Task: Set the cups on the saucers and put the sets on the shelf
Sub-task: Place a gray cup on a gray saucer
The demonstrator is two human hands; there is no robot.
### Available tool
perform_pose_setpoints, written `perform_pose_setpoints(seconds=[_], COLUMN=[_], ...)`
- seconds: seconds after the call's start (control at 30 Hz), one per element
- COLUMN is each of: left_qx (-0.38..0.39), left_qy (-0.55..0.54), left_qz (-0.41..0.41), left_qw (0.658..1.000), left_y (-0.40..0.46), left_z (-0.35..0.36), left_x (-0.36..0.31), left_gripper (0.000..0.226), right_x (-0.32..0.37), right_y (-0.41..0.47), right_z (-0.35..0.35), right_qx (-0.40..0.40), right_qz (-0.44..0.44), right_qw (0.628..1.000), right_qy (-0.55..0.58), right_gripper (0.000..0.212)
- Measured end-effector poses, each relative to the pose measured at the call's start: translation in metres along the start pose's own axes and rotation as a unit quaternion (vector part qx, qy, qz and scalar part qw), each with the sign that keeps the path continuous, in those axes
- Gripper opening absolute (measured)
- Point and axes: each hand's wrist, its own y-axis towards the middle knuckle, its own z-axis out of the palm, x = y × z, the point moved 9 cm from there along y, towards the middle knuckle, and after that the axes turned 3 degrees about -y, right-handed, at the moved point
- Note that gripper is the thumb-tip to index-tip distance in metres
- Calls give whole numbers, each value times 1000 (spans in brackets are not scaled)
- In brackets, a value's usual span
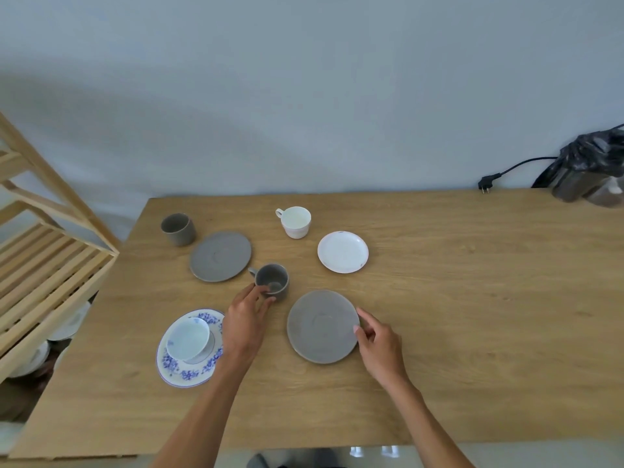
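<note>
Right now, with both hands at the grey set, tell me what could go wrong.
1. The left hand pinches only the grey cup's near rim; that grip might slip or tip it.
2. The right hand touches the grey saucer's edge and could nudge it.
3. The left forearm passes close to the blue-patterned cup.

The right half of the surface (472, 298) is bare wood, open for passing. Toward the shelf (50, 265) at the left, the far grey saucer (220, 256), the handleless grey cup (178, 228) and the blue-patterned set (190, 347) stand in the way, with narrow gaps between them.
</note>
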Motion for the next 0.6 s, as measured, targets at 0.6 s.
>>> perform_pose_setpoints(seconds=[0.6], left_qx=[50], left_qy=[-19], left_qz=[48], left_qw=[997], left_y=[-63], left_z=[20], left_x=[-43], left_gripper=[20], right_x=[7], right_y=[-4], right_z=[-1], right_qx=[-26], right_qz=[-26], right_qw=[999], right_qy=[-19], right_gripper=[39])
